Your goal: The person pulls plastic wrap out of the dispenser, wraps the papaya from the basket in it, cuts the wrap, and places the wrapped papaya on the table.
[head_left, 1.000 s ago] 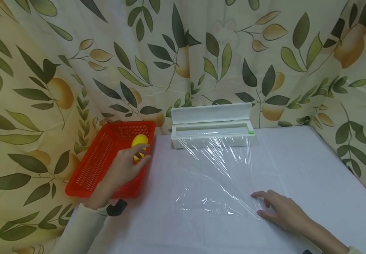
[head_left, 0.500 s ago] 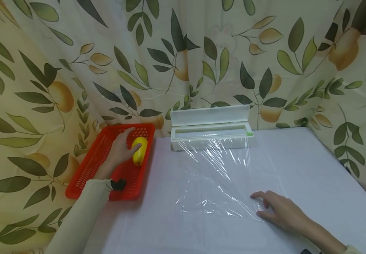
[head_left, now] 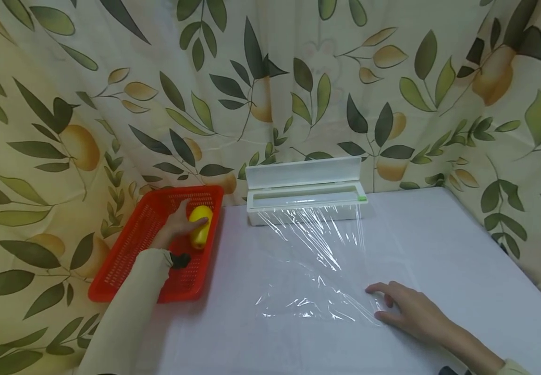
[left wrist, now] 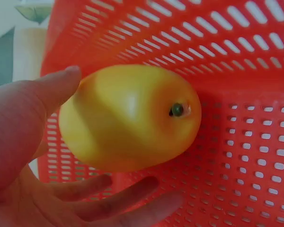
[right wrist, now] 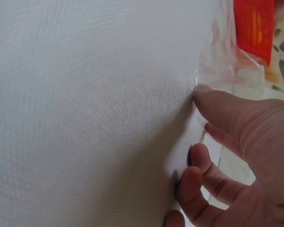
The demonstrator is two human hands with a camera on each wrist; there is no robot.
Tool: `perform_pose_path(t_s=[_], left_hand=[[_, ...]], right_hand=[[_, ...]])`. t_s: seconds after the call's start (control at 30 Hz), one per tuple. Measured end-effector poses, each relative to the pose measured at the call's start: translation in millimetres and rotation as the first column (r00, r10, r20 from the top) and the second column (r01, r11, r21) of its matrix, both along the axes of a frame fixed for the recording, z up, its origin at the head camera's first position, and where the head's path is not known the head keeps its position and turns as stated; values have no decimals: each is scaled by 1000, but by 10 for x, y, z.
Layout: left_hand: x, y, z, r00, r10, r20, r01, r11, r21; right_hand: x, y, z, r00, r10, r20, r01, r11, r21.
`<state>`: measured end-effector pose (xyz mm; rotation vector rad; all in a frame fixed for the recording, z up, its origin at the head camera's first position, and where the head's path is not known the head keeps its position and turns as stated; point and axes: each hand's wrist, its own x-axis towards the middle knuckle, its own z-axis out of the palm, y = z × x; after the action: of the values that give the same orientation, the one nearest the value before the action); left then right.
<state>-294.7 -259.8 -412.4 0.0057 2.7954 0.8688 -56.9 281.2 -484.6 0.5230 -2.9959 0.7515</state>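
In the red basket, a smooth oval yellow fruit point(left wrist: 132, 118) with a small green stem lies against the wall; its exact kind is unclear. My left hand point(head_left: 177, 225) reaches around it, the thumb beside or on one flank and the fingers extended along the other with a visible gap. A sheet of clear cling film point(head_left: 308, 271) stretches from a white dispenser box point(head_left: 308, 213) over the table. On the film's near right corner rests my right hand point(head_left: 413, 311), thumb tip on the film and index finger apart from it. The other fingers bend loosely point(right wrist: 194, 175).
The red perforated basket point(head_left: 111, 271) stands at the table's left. The dispenser's lid point(head_left: 303, 173) is raised at the back, with a green piece point(head_left: 362, 198) at its right end. A leaf-patterned curtain point(head_left: 233, 135) borders the white table point(head_left: 439, 245).
My left hand has gone over the basket wall and down around the yellow fruit. My right hand stays on the film corner. The head view has shifted slightly.
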Motion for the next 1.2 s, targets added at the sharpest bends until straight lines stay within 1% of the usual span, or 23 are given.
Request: perform_pose_path(t_s=[0.07, 0.17, 0.23, 0.37, 0.47, 0.63, 0.73, 0.8, 0.93, 1.03, 1.1, 1.2], left_hand=[[-30, -14, -20, 999, 5, 41, -6, 1000, 9], [-62, -17, -58, 998, -1, 68, -1, 1000, 27], [-66, -14, -76, 998, -10, 69, 7, 999, 36], [-59, -4, -95, 999, -23, 49, 21, 999, 32], [-56, 1, -101, 998, -27, 53, 25, 999, 40], [-55, 7, -101, 998, -22, 54, 18, 997, 69], [-51, -5, -79, 1000, -20, 20, 18, 998, 67], [-46, -31, -51, 1000, -10, -15, 11, 998, 55], [-44, -91, 61, 994, 6, -108, 2, 997, 71], [-45, -121, 178, 980, -17, -200, 37, 995, 93], [-35, -133, 258, 966, -36, -257, 62, 993, 97], [1, -139, 367, 946, -53, -319, 85, 992, 90]], right_hand=[[-3, -5, -4, 1000, -5, 2, 5, 1000, 0], [-6, -8, -9, 1000, -13, 9, 13, 1000, 2], [-8, -10, -9, 1000, -12, 13, 11, 1000, 2], [-10, -14, -12, 999, -15, 29, 14, 1000, 6], [-8, -7, -17, 999, -25, 40, 24, 1000, 10], [-13, 2, -25, 999, -19, 26, 19, 1000, 6], [-14, -4, -22, 999, -25, 32, 25, 1000, 7], [-13, -13, -17, 999, -27, 41, 27, 1000, 8], [-12, -21, 3, 999, -23, 46, 23, 1000, 5], [-16, -20, 19, 998, -26, 50, 26, 1000, 4], [-18, -21, 22, 998, -26, 55, 25, 1000, 6], [-14, -28, 22, 998, -27, 58, 27, 1000, 1]])
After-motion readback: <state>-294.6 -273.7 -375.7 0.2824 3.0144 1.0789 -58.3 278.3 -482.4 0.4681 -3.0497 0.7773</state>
